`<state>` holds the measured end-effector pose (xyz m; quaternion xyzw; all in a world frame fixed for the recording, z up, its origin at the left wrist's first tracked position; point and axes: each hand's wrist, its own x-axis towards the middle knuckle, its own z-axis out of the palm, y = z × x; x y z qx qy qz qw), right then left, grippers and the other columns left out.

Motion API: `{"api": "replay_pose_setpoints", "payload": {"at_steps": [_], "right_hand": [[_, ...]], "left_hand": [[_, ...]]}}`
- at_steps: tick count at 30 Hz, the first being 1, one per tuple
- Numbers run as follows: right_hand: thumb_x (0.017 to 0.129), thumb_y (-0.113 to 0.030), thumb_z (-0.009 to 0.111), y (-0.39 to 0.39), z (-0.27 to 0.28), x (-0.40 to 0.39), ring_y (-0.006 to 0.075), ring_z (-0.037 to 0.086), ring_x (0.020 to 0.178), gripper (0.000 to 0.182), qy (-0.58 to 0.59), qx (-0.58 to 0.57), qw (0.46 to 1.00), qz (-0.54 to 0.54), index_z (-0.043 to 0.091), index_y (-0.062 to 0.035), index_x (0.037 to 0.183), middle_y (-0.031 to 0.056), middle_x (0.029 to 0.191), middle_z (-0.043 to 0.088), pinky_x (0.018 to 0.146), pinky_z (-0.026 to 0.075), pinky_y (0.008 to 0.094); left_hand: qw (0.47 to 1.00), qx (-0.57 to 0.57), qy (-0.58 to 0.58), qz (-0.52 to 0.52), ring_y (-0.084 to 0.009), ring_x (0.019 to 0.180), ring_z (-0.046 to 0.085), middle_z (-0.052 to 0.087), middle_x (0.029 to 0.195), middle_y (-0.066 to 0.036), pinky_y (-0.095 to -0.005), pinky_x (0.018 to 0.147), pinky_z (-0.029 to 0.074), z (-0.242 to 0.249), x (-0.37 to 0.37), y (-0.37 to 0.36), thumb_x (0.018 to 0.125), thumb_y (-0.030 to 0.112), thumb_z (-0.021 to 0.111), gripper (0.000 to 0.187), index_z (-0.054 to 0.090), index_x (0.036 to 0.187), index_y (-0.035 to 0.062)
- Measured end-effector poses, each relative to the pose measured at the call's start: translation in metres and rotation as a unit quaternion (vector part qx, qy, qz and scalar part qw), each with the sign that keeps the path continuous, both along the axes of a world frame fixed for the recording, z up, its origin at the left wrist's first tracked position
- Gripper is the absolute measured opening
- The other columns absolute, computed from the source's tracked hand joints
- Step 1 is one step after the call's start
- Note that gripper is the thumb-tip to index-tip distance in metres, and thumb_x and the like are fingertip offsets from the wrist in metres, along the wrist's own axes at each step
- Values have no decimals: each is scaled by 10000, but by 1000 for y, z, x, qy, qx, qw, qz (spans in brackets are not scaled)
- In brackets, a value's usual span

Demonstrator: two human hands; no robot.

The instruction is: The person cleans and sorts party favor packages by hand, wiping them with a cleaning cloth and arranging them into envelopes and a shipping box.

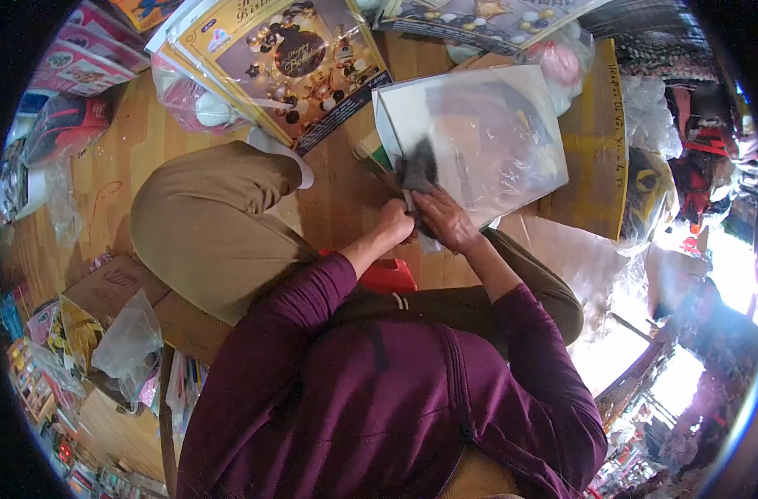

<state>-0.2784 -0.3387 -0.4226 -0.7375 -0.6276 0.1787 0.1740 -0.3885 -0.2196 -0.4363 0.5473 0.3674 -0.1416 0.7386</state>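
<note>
A flat package in clear plastic (504, 141) with a pale, whitish face lies tilted in front of me, by my right knee. My right hand (447, 219) is at its lower left corner, fingers closed round the near end of a soft-looking dark grey thing (420, 166). That grey thing is smeared by motion and resembles a cloth; it lies over the package's left edge. Close beside it, my left hand (394, 223) is a fist at the same corner. What the left fingers pinch is hidden.
Birthday balloon packets (292, 62) lie ahead on the wooden floor (105, 183). A cardboard box with handwriting (591, 158) stands to the right. A red object (387, 276) sits between my legs. Plastic bags (130, 345) and another carton (113, 287) are at the left.
</note>
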Motion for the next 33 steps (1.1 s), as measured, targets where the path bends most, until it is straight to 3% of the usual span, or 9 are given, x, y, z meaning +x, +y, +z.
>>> {"api": "replay_pose_setpoints", "payload": {"at_steps": [5, 9, 11, 15, 18, 21, 23, 29, 33], "right_hand": [[741, -148, 600, 56, -2, 15, 298, 362, 1219, 565, -74, -9, 993, 96, 397, -69, 1263, 126, 1189, 498, 1030, 255, 443], [792, -203, 550, 110, -5, 33, 266, 332, 1242, 529, -129, -21, 988, 87, 380, -88, 1279, 94, 1235, 470, 1047, 206, 445], [812, -223, 527, 133, -8, 40, 255, 329, 1244, 509, -148, -10, 986, 80, 379, -94, 1282, 82, 1245, 463, 1052, 194, 443], [849, -261, 452, 169, -12, 53, 242, 350, 1227, 445, -216, -20, 975, 36, 408, -93, 1259, 68, 1257, 455, 1053, 188, 439], [848, -271, 447, 186, -10, 51, 239, 350, 1226, 431, -199, -139, 969, -44, 434, -77, 1232, 75, 1250, 461, 1051, 189, 440], [841, -268, 464, 177, -8, 37, 265, 356, 1218, 416, -195, -179, 962, -71, 454, -75, 1210, 85, 1259, 449, 1045, 206, 439], [825, -271, 504, 146, -15, 19, 286, 349, 1219, 463, -193, 7, 981, -8, 427, -72, 1236, 96, 1310, 400, 1036, 221, 443], [795, -288, 552, 54, 8, -14, 286, 342, 1210, 604, -103, -76, 991, 43, 326, -89, 1318, 74, 1396, 282, 1042, 230, 424], [798, -298, 548, 52, 11, -10, 279, 348, 1204, 614, -91, -81, 991, 64, 312, -95, 1327, 71, 1399, 277, 1047, 219, 422]], "left_hand": [[995, 28, 32, -88, -218, 448, 574, 581, 583, -137, -343, 389, 446, -24, 1, 0, 803, 110, 560, 187, 585, 717, -53], [997, 33, 45, -47, -248, 498, 599, 590, 607, -165, -368, 441, 461, -46, 0, -11, 776, 149, 615, 211, 589, 704, -48], [987, 131, -2, -98, -161, 434, 524, 535, 529, -73, -318, 366, 386, -57, -2, -16, 819, 173, 595, 217, 567, 796, -41], [982, 151, 33, -109, -159, 446, 532, 539, 533, -67, -323, 395, 403, -35, 3, -9, 830, 187, 582, 215, 573, 804, -25], [970, 188, 52, -145, -293, 599, 622, 602, 654, -184, -394, 568, 481, -21, 5, -3, 784, 264, 619, 316, 589, 783, -51], [982, 107, 94, -126, -278, 561, 610, 590, 627, -174, -388, 539, 475, -25, 4, -8, 784, 265, 617, 315, 583, 768, -48], [995, 70, 30, -69, -240, 495, 577, 575, 589, -139, -364, 462, 457, -60, -1, -25, 791, 218, 605, 252, 575, 791, -33], [985, -89, 17, -150, -178, 423, 516, 541, 548, -103, -305, 360, 401, -11, -12, -43, 803, 111, 534, 170, 541, 917, -15], [976, -58, 23, -209, -189, 424, 521, 548, 551, -112, -306, 373, 410, 2, -14, -35, 800, 116, 545, 176, 545, 879, -41]]}}
